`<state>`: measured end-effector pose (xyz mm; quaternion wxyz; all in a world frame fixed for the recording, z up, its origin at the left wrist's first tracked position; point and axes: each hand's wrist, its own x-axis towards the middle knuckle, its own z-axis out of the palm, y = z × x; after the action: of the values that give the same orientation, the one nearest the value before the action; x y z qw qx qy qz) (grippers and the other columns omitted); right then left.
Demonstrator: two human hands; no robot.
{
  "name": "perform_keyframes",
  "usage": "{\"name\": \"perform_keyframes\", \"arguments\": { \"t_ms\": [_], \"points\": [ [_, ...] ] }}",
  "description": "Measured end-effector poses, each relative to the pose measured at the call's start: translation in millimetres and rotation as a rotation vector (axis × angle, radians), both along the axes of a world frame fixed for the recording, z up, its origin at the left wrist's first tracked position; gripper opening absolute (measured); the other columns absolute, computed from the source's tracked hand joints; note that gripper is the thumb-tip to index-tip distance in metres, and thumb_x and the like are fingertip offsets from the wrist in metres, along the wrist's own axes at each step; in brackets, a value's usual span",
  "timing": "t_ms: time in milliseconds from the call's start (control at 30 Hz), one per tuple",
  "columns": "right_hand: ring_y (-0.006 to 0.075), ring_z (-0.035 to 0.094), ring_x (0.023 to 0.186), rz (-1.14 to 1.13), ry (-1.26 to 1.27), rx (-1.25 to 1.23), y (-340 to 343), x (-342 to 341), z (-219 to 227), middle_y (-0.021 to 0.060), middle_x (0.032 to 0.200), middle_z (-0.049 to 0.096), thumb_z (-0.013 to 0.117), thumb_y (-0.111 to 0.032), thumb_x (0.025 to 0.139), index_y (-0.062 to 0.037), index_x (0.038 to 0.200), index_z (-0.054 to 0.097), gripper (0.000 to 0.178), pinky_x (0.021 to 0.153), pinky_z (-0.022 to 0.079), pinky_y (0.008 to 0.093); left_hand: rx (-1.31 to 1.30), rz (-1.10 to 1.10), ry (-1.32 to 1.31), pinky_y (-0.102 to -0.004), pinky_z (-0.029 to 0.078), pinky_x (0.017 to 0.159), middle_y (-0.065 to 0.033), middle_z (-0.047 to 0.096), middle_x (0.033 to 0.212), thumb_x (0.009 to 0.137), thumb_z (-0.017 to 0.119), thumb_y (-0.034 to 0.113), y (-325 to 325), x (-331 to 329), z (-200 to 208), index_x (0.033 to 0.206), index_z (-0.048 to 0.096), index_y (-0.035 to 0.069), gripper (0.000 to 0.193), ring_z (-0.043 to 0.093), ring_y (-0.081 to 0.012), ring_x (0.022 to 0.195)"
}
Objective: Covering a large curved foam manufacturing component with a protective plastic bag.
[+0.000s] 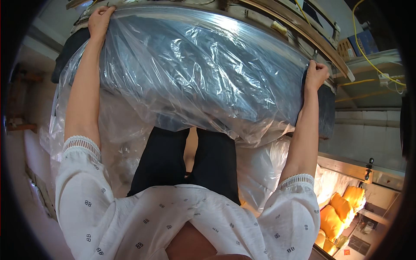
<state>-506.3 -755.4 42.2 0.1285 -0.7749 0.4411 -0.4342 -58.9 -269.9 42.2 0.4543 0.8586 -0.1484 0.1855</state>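
A wide sheet of clear plastic film (pixel 186 65) stretches in front of me, wrinkled and shiny, over a dark surface. Its far edge runs between my two hands. At the far left, my left hand (pixel 100 21) pinches one corner of the film with thumb and fingers. My right hand (pixel 316 74) is closed on the film's other corner, at the far right beside a small metal clip (pixel 315 54). Both arms are stretched out. The near part of the film hangs in loose folds toward my legs.
Beyond the film runs a long wooden bar (pixel 303 32) with a small yellowish block (pixel 279 28) near it. A yellow cable (pixel 356 30) hangs at the right, by a blue box (pixel 365 42). Orange bundles (pixel 338 212) lie at the lower right. More plastic surrounds my legs.
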Motion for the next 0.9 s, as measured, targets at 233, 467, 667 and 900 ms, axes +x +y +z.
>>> {"name": "perform_keyframes", "arguments": {
  "t_ms": [233, 467, 667, 900],
  "points": [
    [0.0345, 0.043, 0.097, -0.100, -0.082, 0.060, -10.3, -4.8, -3.8, 0.0222, 0.102, 0.042, 0.060, -0.028, 0.078, 0.0048, 0.091, 0.045, 0.038, 0.090, 0.034, 0.0397, -0.248, -0.146, 0.255, -0.0252, 0.043, 0.067, -0.0019, 0.058, 0.072, 0.074, 0.068, 0.034, 34.3, 42.2, -21.3, 0.080, 0.062, 0.002, 0.033, 0.053, -0.0098, 0.069],
    [0.0392, 0.042, 0.098, -0.088, -0.223, 0.168, -11.3, -7.0, 8.9, 0.0317, 0.105, 0.046, 0.047, -0.033, 0.087, 0.0128, 0.087, 0.051, 0.046, 0.087, 0.033, 0.0454, -0.239, 0.057, -0.061, -0.0263, 0.042, 0.070, -0.0028, 0.059, 0.075, 0.082, 0.060, 0.035, 27.2, 10.1, -7.4, 0.085, 0.063, 0.001, 0.034, 0.053, -0.0122, 0.072],
    [0.0430, 0.042, 0.094, -0.180, -0.198, 0.026, -8.9, -19.8, 4.6, 0.0327, 0.099, 0.049, 0.036, -0.036, 0.091, 0.0134, 0.082, 0.053, 0.053, 0.082, 0.033, 0.0503, -0.003, -0.220, -0.076, -0.0292, 0.043, 0.076, -0.0073, 0.063, 0.090, 0.090, 0.048, 0.036, 19.0, -10.0, -12.3, 0.100, 0.062, 0.004, 0.037, 0.056, -0.0148, 0.078],
    [0.0295, 0.052, 0.096, 0.417, 0.106, -0.161, -9.6, -72.2, -18.4, 0.0175, 0.099, 0.055, 0.036, -0.019, 0.092, 0.0026, 0.100, 0.056, 0.030, 0.086, 0.039, 0.0380, -0.042, -0.025, -0.239, -0.0310, 0.044, 0.072, -0.0085, 0.062, 0.087, 0.090, 0.051, 0.033, 96.4, -125.9, 1.1, 0.099, 0.060, 0.003, 0.033, 0.057, -0.0191, 0.079]
  ]
}}
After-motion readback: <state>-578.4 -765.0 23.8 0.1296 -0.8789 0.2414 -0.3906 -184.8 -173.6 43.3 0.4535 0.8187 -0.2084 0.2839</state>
